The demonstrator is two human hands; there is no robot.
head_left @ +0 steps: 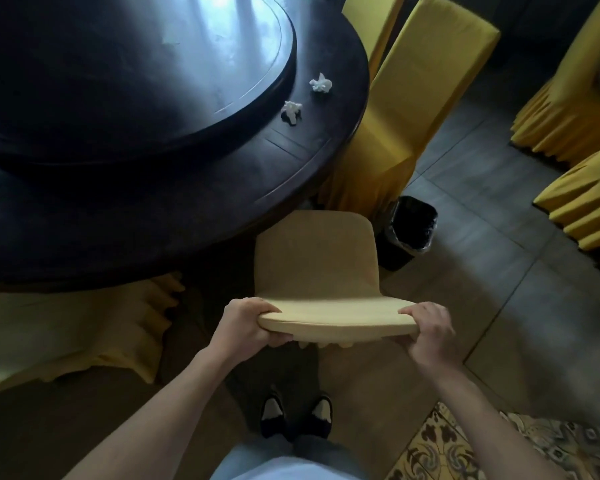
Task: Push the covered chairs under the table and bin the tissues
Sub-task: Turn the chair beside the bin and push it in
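In the head view, the left hand (248, 322) and right hand (430, 329) each kept a curled grip on the smooth cloth-covered chair (321, 271) at lower centre, whose rounded back risked jamming against the dark glossy tabletop (222, 188) bearing crumpled tissues (321, 83).

Two tissues (305, 97) on table (194, 188); bin (407, 233) right of chair (317, 265).

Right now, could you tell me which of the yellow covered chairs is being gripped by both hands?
The chair nearest the person, its backrest top gripped by the left hand and right hand. The others stand untouched.
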